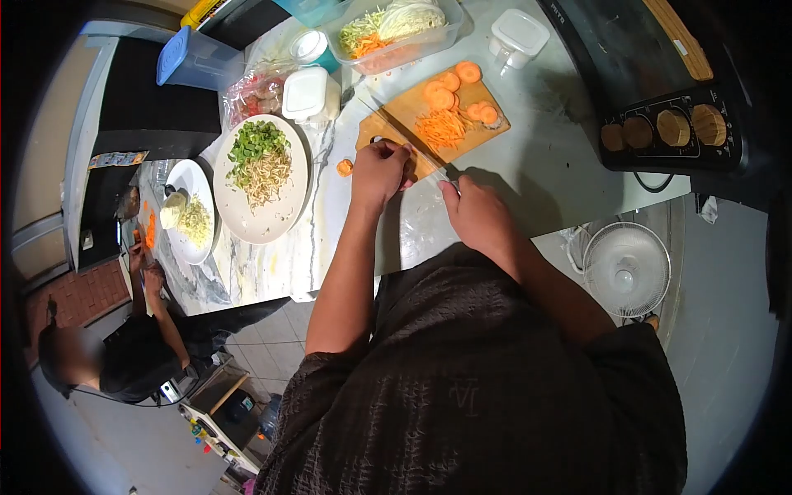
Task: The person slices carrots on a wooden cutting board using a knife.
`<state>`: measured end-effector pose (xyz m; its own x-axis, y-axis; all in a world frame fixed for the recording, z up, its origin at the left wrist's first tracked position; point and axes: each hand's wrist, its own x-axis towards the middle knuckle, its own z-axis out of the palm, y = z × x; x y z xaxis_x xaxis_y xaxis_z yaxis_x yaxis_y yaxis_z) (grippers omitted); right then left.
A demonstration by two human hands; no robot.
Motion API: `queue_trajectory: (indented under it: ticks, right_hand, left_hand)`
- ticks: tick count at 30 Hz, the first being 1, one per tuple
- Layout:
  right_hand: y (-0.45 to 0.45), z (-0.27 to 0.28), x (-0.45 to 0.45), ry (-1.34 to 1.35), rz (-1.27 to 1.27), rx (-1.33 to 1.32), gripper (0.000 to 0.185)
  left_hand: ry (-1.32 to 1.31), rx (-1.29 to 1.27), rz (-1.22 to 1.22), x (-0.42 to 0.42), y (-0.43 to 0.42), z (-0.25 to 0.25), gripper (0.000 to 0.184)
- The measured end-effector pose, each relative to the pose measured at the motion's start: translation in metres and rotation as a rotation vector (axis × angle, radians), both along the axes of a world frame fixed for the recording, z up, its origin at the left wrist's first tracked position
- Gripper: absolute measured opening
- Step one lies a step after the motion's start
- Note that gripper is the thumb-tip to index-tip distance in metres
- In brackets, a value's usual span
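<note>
My right hand (478, 213) is closed around the handle of a kitchen knife (410, 139), whose blade slants up and left across the wooden cutting board (478, 142). My left hand (382, 175) is at the board's near left edge, close beside the blade, with its fingers curled together; whatever they may hold is hidden. Beyond the knife lie a pile of shredded carrot (441, 129) and several round carrot slices (440, 96). A small carrot piece (345, 167) sits on the counter left of the board.
A plate (235, 216) of chopped greens and bean sprouts stands left. Behind are a lidded white container (311, 95) and a clear tub (441, 43) of cut vegetables. An oven (660, 132) is right, a fan (627, 268) below. A co-worker (136, 351) handles carrot at far left.
</note>
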<state>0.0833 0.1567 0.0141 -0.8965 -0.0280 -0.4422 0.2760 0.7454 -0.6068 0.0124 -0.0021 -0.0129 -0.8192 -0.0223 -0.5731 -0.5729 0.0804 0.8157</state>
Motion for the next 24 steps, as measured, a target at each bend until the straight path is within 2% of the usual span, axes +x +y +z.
queue_trajectory:
  ticks: [10, 15, 22, 24]
  right_hand:
    - [-0.001, 0.003, 0.000, -0.081, -0.019, 0.020, 0.043]
    - [-0.004, 0.001, 0.000, -0.107, -0.016, -0.006, 0.043]
    - [-0.003, -0.009, -0.002, -0.102, -0.001, -0.030, 0.043]
    - [-0.005, -0.014, -0.003, -0.042, -0.017, -0.014, 0.043]
  left_hand:
    - [-0.004, -0.045, 0.002, 0.001, 0.003, 0.004, 0.014]
    - [0.039, -0.083, -0.050, 0.002, -0.001, -0.005, 0.021]
    - [-0.013, -0.044, -0.035, 0.001, -0.002, 0.000, 0.023]
    - [-0.020, -0.100, -0.038, 0.001, 0.000, 0.004, 0.022]
